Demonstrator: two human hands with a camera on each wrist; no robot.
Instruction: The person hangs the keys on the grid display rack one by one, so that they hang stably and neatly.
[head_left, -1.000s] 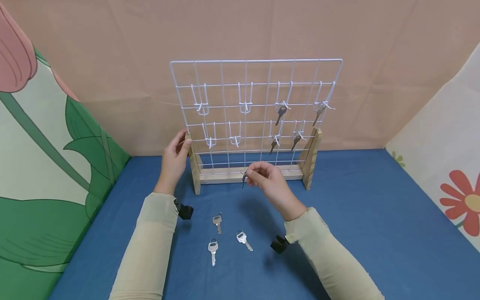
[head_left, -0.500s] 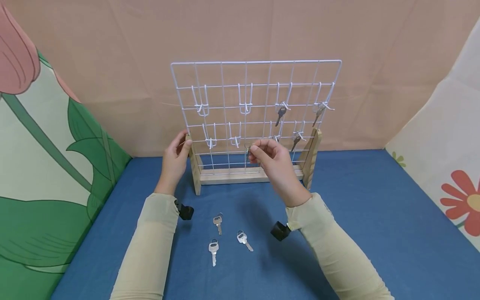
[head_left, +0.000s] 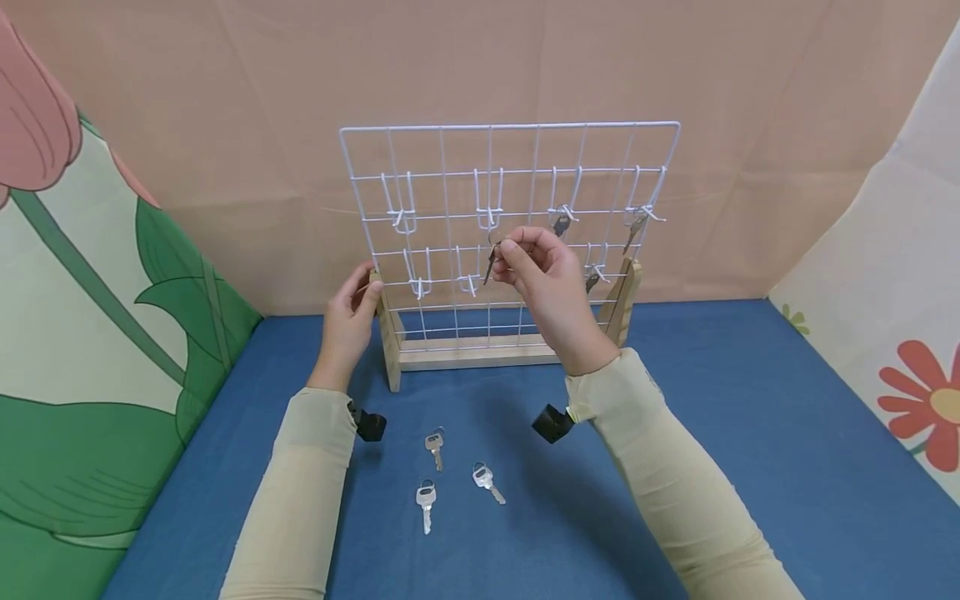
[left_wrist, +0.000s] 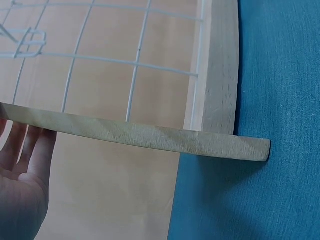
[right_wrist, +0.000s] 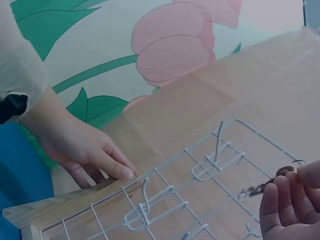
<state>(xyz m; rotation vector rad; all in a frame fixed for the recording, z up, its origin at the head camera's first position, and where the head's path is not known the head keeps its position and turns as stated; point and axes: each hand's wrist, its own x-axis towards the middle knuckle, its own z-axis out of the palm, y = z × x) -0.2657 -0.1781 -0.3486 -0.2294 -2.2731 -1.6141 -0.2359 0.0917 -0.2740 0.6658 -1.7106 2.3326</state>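
Observation:
In the head view my right hand point(head_left: 551, 287) pinches a key point(head_left: 491, 263) near its ring, with the blade pointing down. The key is held in front of the white wire rack point(head_left: 510, 127), just below an upper-row hook point(head_left: 489, 218) that bears nothing. The right wrist view shows the ring above the thumb and the toothed blade of the key point(right_wrist: 260, 189). My left hand point(head_left: 349, 321) grips the top of the rack's left wooden post point(head_left: 390, 346), thumb on the near side.
Three keys with rings, a rear key point(head_left: 433, 442), a front key point(head_left: 426, 507) and a right key point(head_left: 487, 482), lie on the blue cloth point(head_left: 465, 558). More keys hang at the rack's right, including an upper key point(head_left: 635, 232). Other left-side hooks point(head_left: 420, 287) carry nothing.
My right hand has risen with the key from the rack's wooden base to just below the upper row of hooks. The left hand stays on the post.

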